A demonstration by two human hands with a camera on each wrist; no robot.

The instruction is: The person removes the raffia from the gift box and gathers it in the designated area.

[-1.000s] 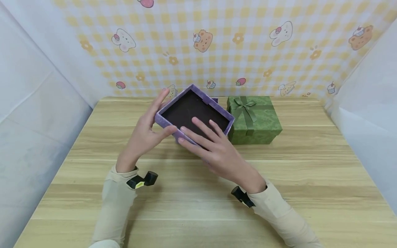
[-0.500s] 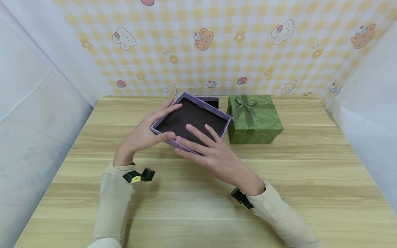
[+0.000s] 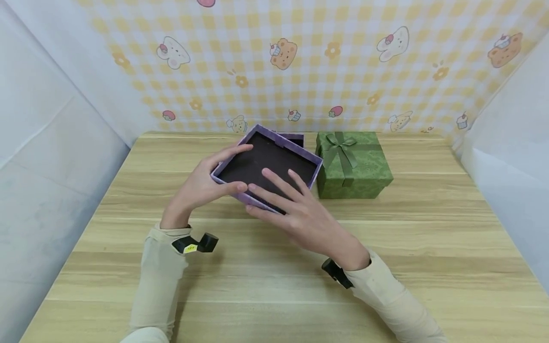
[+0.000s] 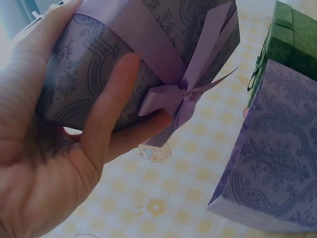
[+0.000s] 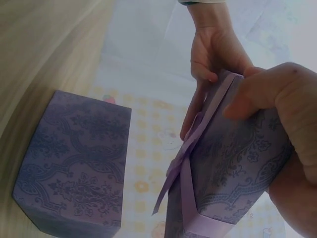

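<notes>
Both hands hold a purple patterned gift-box lid (image 3: 266, 155), its dark inside turned up toward the head view. A lilac ribbon bow (image 4: 181, 96) shows on its outer face in the wrist views. My left hand (image 3: 197, 186) grips the lid's left corner, thumb along the near rim and one finger reaching over the far-left rim. Across the near-right rim, my right hand (image 3: 306, 219) has its spread fingers over the inside; its thumb (image 5: 257, 94) presses the outer face. Behind the lid stands the purple box base (image 5: 79, 158), mostly hidden in the head view, upright with a dark inside.
A green gift box (image 3: 360, 164) with a ribbon bow stands to the right of the lid. The wooden tabletop (image 3: 266, 295) meets a yellow checked cloth (image 3: 240, 52) at the back. White sheets (image 3: 47, 157) hang at both sides. Each wrist wears a small black camera (image 3: 208, 242).
The lid has come down a little and tipped flatter, uncovering part of the box base behind it. A left finger has moved from outside the rim to over the lid's inside.
</notes>
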